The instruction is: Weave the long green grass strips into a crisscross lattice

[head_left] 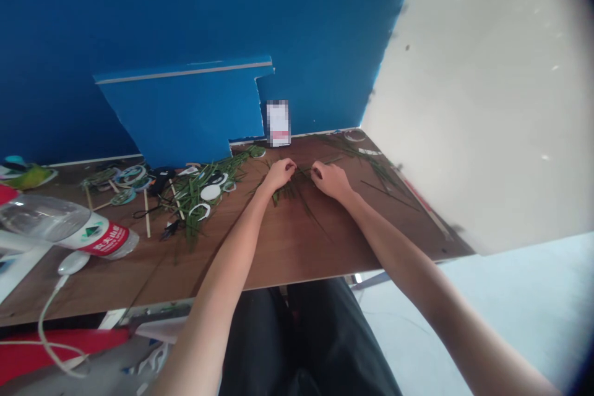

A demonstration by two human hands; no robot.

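Observation:
Both my arms reach out over a brown wooden table (288,247). My left hand (279,172) is curled, its fingers pinched on thin green grass-like strips (297,189) lying in a small bunch on the table. My right hand (330,180) rests just to the right of it, fingers bent down and pinching the same strips. The two hands are only a few centimetres apart. What lies under the fingers is hidden.
A larger heap of green strips with white and teal rings (204,192) lies to the left. A plastic water bottle (65,229) lies on its side at far left, with a white cable (51,315). A blue board (185,111) leans on the blue wall. More strips (371,164) lie far right.

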